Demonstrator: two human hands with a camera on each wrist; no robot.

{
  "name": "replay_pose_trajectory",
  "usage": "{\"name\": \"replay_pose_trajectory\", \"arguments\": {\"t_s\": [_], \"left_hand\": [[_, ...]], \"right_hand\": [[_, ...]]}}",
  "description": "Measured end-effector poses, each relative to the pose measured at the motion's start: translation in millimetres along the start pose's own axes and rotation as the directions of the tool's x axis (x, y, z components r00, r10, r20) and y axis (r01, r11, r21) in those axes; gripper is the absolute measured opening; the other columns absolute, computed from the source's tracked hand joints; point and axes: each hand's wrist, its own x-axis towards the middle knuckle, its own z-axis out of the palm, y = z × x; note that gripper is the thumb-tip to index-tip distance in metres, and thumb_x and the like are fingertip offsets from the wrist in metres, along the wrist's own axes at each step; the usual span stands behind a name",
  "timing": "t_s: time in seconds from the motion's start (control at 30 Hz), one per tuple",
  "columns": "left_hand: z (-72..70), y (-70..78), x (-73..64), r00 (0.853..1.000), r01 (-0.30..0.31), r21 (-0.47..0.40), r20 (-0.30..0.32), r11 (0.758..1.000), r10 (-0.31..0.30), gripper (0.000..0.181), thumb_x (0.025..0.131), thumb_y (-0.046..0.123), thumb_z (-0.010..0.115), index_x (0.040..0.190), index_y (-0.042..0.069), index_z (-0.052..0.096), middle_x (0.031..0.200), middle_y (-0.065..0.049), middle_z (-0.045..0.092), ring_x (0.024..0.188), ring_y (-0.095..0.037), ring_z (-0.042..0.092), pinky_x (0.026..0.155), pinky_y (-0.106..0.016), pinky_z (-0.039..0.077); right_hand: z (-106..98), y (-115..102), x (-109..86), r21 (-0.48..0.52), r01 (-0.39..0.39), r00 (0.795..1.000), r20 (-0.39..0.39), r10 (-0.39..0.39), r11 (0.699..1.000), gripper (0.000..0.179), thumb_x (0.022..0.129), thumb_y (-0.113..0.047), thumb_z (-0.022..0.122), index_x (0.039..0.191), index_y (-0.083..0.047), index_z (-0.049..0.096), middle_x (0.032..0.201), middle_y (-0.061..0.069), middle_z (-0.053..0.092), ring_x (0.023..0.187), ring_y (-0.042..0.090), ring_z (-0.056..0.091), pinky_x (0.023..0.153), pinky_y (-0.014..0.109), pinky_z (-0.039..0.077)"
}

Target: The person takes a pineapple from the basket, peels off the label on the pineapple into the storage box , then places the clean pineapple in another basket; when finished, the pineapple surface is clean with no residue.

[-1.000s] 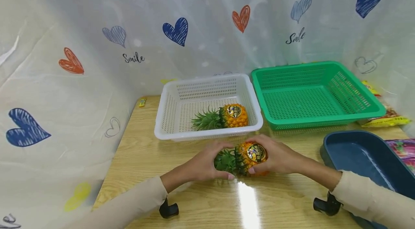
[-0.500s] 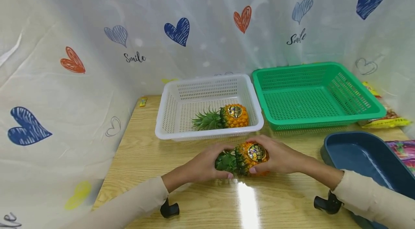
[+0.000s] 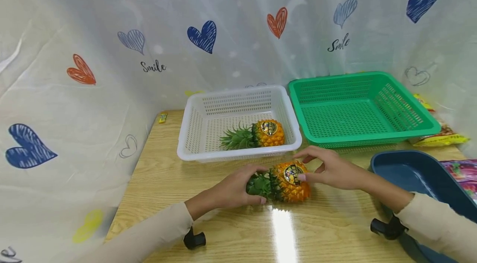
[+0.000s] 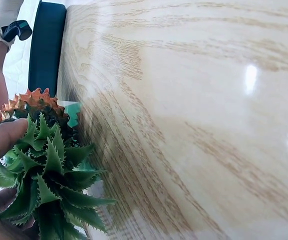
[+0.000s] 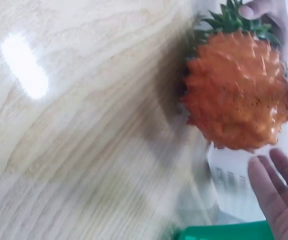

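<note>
A small orange pineapple (image 3: 296, 188) with a round black-and-gold label lies on its side over the wooden table, its green crown to the left. My left hand (image 3: 238, 186) grips it by the crown leaves (image 4: 49, 185), thumb on the near side. Beside the fruit's right end is my right hand (image 3: 331, 170), fingers spread and loosely bent. In the right wrist view the fingers (image 5: 263, 185) stand apart from the pineapple's base. A second pineapple (image 3: 273, 138) with a similar label lies inside the white basket (image 3: 238, 156), just behind the hands.
To the right of the white basket stands a green basket (image 3: 372, 135). A dark blue tub (image 3: 395, 159) sits at the right, by my right forearm. Colourful packets (image 3: 443, 136) lie beyond it. A tiny yellow packet (image 3: 162, 118) is at the table's far left corner.
My right hand has let go of the pineapple's body and drawn back to the right, its fingers spreading. The left hand still grips the crown in the same place.
</note>
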Motion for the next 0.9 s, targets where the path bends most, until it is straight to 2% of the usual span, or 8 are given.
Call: {"name": "replay_pose_trajectory", "arguments": {"t_s": [0.1, 0.2, 0.37, 0.53, 0.73, 0.9], "left_hand": [[0.0, -0.4, 0.5, 1.000, -0.001, -0.001, 0.004, 1.000, 0.001, 0.077, 0.088, 0.051, 0.074, 0.153, 0.030, 0.036, 0.153, 0.007, 0.043, 0.142, -0.019, 0.042, 0.111, -0.048, 0.042], [0.0, -0.4, 0.5, 1.000, 0.003, 0.002, 0.005, 1.000, -0.003, 0.077, 0.088, 0.050, 0.074, 0.153, 0.030, 0.036, 0.153, 0.007, 0.043, 0.142, -0.019, 0.043, 0.111, -0.048, 0.042], [0.0, 0.1, 0.4, 1.000, -0.001, 0.014, 0.006, 1.000, 0.001, 0.078, 0.088, 0.051, 0.074, 0.153, 0.030, 0.036, 0.153, 0.007, 0.043, 0.141, -0.019, 0.043, 0.111, -0.048, 0.042], [-0.2, 0.2, 0.9, 1.000, -0.009, 0.011, 0.004, 1.000, 0.009, 0.077, 0.088, 0.048, 0.075, 0.152, 0.029, 0.037, 0.152, 0.006, 0.044, 0.141, -0.019, 0.043, 0.111, -0.048, 0.042], [-0.4, 0.0, 1.6, 1.000, -0.008, 0.011, 0.009, 1.000, 0.008, 0.078, 0.088, 0.049, 0.075, 0.152, 0.027, 0.038, 0.151, 0.006, 0.044, 0.140, -0.019, 0.044, 0.110, -0.048, 0.042], [-0.9, -0.6, 2.0, 1.000, 0.005, 0.020, 0.014, 1.000, -0.005, 0.078, 0.088, 0.050, 0.075, 0.153, 0.028, 0.037, 0.152, 0.005, 0.043, 0.141, -0.021, 0.043, 0.110, -0.049, 0.042]], "right_hand": [[-3, 1, 0.5, -0.021, 0.027, 0.997, -0.066, -0.028, 0.999, 0.036, 0.094, -0.030, 0.072, 0.127, -0.016, 0.064, 0.126, 0.004, 0.064, 0.110, 0.026, 0.063, 0.077, 0.030, 0.058], [-2, 0, 1.2, -0.023, 0.045, 0.995, -0.084, -0.047, 0.999, 0.030, 0.095, -0.027, 0.071, 0.122, -0.015, 0.067, 0.121, 0.002, 0.067, 0.104, 0.021, 0.065, 0.074, 0.029, 0.058], [2, 1, 2.4, -0.018, 0.046, 0.996, -0.072, -0.047, 0.999, 0.025, 0.096, -0.028, 0.071, 0.119, -0.019, 0.068, 0.118, -0.001, 0.067, 0.098, 0.013, 0.063, 0.070, 0.029, 0.057], [5, 1, 5.6, -0.011, 0.054, 0.997, -0.053, -0.055, 0.998, 0.024, 0.097, -0.027, 0.068, 0.119, -0.017, 0.070, 0.114, 0.000, 0.067, 0.094, 0.009, 0.061, 0.068, 0.029, 0.057], [5, 1, 10.3, -0.060, 0.088, 0.995, -0.039, -0.090, 0.994, 0.022, 0.096, -0.028, 0.070, 0.116, -0.019, 0.073, 0.108, -0.004, 0.069, 0.092, 0.009, 0.063, 0.067, 0.029, 0.057], [2, -1, 13.0, -0.077, 0.077, 0.997, -0.008, -0.078, 0.994, 0.023, 0.095, -0.032, 0.071, 0.114, -0.019, 0.075, 0.108, -0.002, 0.068, 0.093, 0.011, 0.062, 0.067, 0.027, 0.056]]}}
